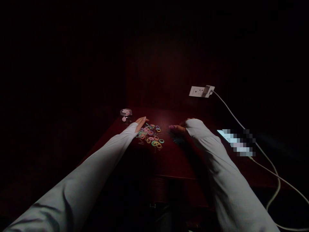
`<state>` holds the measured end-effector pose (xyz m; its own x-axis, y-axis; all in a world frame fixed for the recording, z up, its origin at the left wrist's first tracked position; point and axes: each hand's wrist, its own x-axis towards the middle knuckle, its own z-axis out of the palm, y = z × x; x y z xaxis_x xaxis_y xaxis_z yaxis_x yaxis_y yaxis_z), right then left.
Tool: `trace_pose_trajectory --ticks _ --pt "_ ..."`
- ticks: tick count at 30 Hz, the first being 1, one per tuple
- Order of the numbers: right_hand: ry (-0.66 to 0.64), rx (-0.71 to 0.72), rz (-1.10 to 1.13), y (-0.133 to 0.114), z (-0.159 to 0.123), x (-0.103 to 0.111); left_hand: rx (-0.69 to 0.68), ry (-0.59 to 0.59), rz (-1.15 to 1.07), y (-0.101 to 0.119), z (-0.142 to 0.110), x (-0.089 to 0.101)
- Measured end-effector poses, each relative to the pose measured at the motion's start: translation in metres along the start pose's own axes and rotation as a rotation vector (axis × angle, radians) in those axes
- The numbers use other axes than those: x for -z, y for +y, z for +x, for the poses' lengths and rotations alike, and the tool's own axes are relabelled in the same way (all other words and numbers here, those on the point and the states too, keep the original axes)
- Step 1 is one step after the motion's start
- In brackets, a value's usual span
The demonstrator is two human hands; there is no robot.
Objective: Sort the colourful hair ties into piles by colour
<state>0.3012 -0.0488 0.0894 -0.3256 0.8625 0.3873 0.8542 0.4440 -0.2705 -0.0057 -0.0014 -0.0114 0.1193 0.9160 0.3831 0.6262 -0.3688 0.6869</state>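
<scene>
Small coloured hair ties (150, 132) lie in a loose pile on the dark red table (145, 161), with a few thin pins or clips among them. My left hand (142, 123) rests at the pile's left edge, fingers stretched out and nothing visible in them. On the other side, my right hand (180, 127) is closed in a pinch around a small pink-purple item (172, 127), too small to identify. Below that hand, in shadow, sits a dark bluish cluster (178, 140) whose kind I cannot make out.
A clear round container (126, 112) with pinkish pieces stands at the back left. To the right lies a lit phone (238, 143), its screen blurred out, with a white cable (265, 156). A charger (209, 91) is plugged into the wall socket (196, 91).
</scene>
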Motion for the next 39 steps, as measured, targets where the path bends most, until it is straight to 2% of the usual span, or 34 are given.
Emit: trace_pose_trajectory --ticks 3,9,13,16,17,19,20,26,30,39 --pt "-0.124 0.04 -0.039 -0.014 0.004 -0.015 0.039 -0.013 -0.07 0.002 0.0 -0.007" --pt "-0.134 0.162 -0.016 -0.027 0.002 -0.058 0.033 -0.107 -0.146 0.005 0.003 -0.007" --pt "-0.181 0.199 -0.095 -0.036 0.001 -0.074 -0.036 -0.094 -0.119 0.011 0.002 -0.003" --pt "-0.202 0.204 -0.097 -0.041 0.003 -0.079 -0.149 -0.031 -0.037 0.019 -0.006 -0.001" --pt "-0.197 0.207 -0.086 -0.041 0.004 -0.08 -0.192 -0.039 -0.004 0.023 -0.009 0.0" --pt "-0.176 0.203 -0.062 -0.042 0.006 -0.083 -0.248 -0.131 0.109 0.03 -0.016 0.003" --pt "-0.16 0.188 -0.051 -0.042 0.006 -0.085 -0.252 -0.157 0.156 0.033 -0.018 0.005" --pt "-0.074 0.037 -0.024 -0.045 0.008 -0.099 -0.221 -0.131 0.262 0.036 -0.019 0.008" --pt "-0.051 0.055 -0.035 -0.048 0.007 -0.104 -0.232 -0.161 0.285 0.031 -0.018 0.005" --pt "-0.071 0.049 -0.064 -0.055 0.005 -0.102 -0.219 -0.111 0.255 0.032 -0.022 0.006"
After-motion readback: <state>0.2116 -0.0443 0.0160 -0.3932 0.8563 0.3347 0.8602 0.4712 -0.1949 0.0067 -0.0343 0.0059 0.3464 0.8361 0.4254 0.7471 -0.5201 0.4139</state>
